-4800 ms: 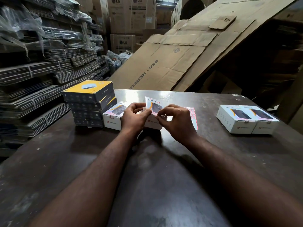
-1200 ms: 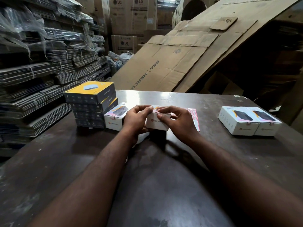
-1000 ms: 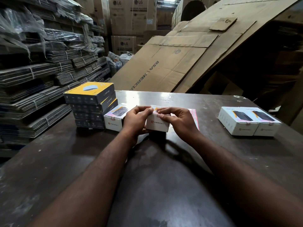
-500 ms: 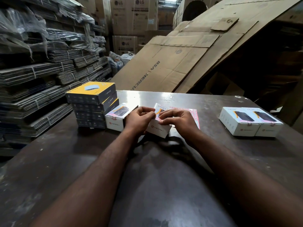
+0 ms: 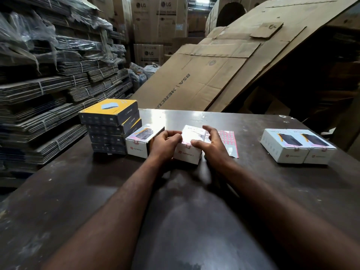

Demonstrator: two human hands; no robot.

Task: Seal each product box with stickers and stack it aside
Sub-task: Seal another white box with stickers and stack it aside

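Head view showed the counter (image 5: pixel 97 191) carrying everything, with a slanted cardboard sheet (image 5: pixel 194 78) rising beyond both grips. Well left of the left grip (image 5: pixel 165 143) stood a stack (image 5: pixel 109 129) of dark boxes with a yellow top. Well right of the right grip (image 5: pixel 213 145) lay a sealed pair (image 5: pixel 296 147) of white boxes, side by side and touching. A spare box (image 5: pixel 139 143) sat against the left grip's outer side, just beside the stack.

The box (image 5: pixel 188 152) being sealed lay flat on the counter between the grips. The left grip was clenched on its left top edge, fingers curled over it. The right grip was released, fingers spread and lifted, with only the thumb on the front top edge. The sticker sheet (image 5: pixel 230 142) lay partly under the right grip and beyond it. A small pink sticker (image 5: pixel 188 146) straddled the box's front edge, just left of that thumb.

The likeliest fault was a half-stuck sticker: if the thumb left before both halves were rubbed down, the flap could spring and peel it. The box's far end was hidden, so it might go aside sealed at one end only. Carried rightward toward the pair, the box could drag the sheet, which lay in that path. Held by the left grip's edge hold alone, it could tip or slip.
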